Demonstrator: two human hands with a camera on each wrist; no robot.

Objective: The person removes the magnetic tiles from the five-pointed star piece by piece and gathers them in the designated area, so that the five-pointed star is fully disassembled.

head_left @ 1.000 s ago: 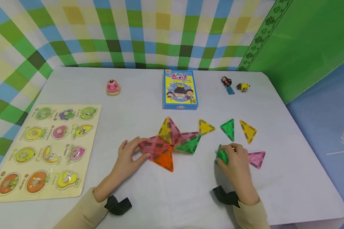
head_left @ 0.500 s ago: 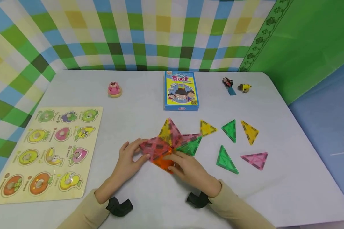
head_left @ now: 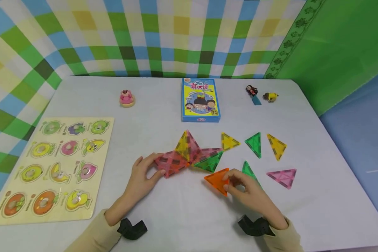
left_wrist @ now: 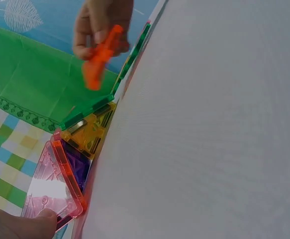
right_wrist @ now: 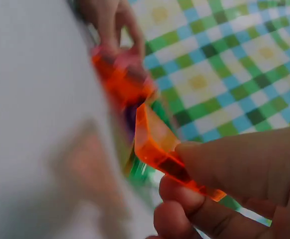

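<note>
My right hand (head_left: 250, 192) pinches an orange triangular magnetic tile (head_left: 216, 180) by one edge, lifted over the table as its shadow in the right wrist view suggests. Left of it stands a star-like cluster of translucent magnetic tiles, with a yellow tile (head_left: 182, 148), a green tile (head_left: 210, 161) and a red-pink point (head_left: 173, 161). Thumb and fingers of my left hand (head_left: 142, 178) grip that red-pink point from both sides. In the left wrist view its pink tile (left_wrist: 48, 184) leans upright, and a purple tile (left_wrist: 77, 164) shows behind.
Loose tiles lie right of the cluster: yellow (head_left: 229, 141), green (head_left: 255, 144), another yellow (head_left: 276, 146), pink (head_left: 283, 177) and a half-covered green (head_left: 248, 169). A fruit puzzle board (head_left: 53, 171) lies left. Behind stand a card box (head_left: 200, 99), pink figurine (head_left: 126, 98) and two small figures (head_left: 270, 97).
The right hand let go of a green tile at right, reached to the cluster, took the orange tile off its front and brought it rightward. The left hand has kept its grip.
</note>
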